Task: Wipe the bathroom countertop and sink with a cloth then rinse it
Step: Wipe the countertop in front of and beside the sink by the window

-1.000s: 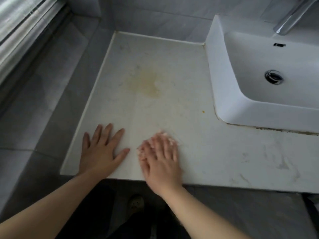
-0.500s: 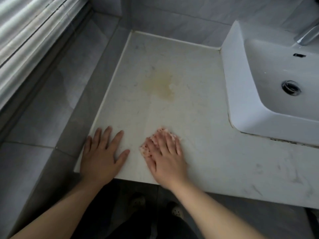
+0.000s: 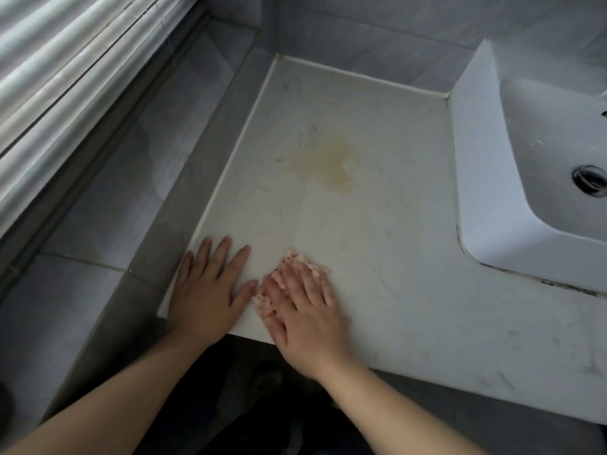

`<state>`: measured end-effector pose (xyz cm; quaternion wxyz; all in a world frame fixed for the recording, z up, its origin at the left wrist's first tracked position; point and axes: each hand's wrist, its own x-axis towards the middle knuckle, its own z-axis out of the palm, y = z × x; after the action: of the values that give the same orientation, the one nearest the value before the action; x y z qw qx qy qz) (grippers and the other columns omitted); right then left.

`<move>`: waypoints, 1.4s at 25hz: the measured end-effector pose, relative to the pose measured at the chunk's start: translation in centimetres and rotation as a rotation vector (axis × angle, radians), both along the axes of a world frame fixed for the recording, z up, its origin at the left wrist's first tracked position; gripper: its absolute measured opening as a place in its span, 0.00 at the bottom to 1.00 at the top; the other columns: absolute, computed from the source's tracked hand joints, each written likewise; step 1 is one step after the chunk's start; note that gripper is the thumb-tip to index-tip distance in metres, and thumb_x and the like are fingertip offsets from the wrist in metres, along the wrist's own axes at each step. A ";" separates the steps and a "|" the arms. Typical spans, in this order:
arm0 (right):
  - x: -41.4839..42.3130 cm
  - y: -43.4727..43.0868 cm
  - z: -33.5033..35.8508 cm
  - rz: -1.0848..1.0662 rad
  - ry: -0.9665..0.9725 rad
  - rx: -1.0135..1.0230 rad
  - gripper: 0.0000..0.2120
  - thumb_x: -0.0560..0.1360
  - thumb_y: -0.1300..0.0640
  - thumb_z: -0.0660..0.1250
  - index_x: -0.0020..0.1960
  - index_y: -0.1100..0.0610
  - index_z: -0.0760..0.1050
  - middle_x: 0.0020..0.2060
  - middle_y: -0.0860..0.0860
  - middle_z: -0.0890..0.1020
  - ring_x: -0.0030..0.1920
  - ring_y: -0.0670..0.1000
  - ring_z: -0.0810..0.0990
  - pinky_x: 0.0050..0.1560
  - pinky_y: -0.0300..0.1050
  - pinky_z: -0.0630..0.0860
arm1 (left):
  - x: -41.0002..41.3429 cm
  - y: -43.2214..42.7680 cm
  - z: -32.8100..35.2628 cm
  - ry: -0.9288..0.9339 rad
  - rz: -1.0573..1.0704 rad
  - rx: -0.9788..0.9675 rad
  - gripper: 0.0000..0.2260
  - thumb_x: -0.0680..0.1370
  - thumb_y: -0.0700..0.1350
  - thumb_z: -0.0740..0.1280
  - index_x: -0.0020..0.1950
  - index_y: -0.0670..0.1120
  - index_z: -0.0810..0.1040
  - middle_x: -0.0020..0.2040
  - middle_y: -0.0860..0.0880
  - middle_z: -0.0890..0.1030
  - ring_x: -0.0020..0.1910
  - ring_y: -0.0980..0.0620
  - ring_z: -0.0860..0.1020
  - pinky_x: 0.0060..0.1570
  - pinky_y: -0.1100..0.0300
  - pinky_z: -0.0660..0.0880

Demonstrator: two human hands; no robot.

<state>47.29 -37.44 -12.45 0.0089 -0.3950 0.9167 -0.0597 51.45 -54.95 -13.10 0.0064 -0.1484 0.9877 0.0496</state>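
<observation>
A white marble countertop fills the middle, with a yellowish stain toward its back. My right hand lies flat with straight fingers on a small pink patterned cloth, pressing it onto the counter near the front edge; only the cloth's edges show past the fingers. My left hand rests flat on the counter's front left corner, fingers spread, thumb close to the cloth. A white rectangular sink stands on the counter at the right, its drain visible.
Grey tiled walls close off the counter's back and left sides. A ribbed white window blind runs along the upper left. Dark grime lines the sink's base. Below the counter's front edge the floor is dark.
My right hand with the cloth has slid left along the front edge, ending close to my left thumb. The view shifted left, cutting the faucet out. My left hand stayed put.
</observation>
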 end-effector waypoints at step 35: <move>-6.7 -3.3 0.4 -0.122 -0.066 -0.019 0.27 0.78 0.42 0.42 0.73 0.47 0.62 0.74 0.50 0.61 0.75 0.56 0.55 0.73 0.54 0.45 | 0.8 1.8 1.4 0.064 0.135 0.116 0.26 0.73 0.50 0.52 0.65 0.38 0.72 0.64 0.38 0.74 0.64 0.40 0.72 0.63 0.44 0.66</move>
<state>40.62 -40.70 -12.02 0.0318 -0.3362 0.9377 -0.0816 52.24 -53.14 -11.74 -0.0199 -0.2126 0.9705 0.1120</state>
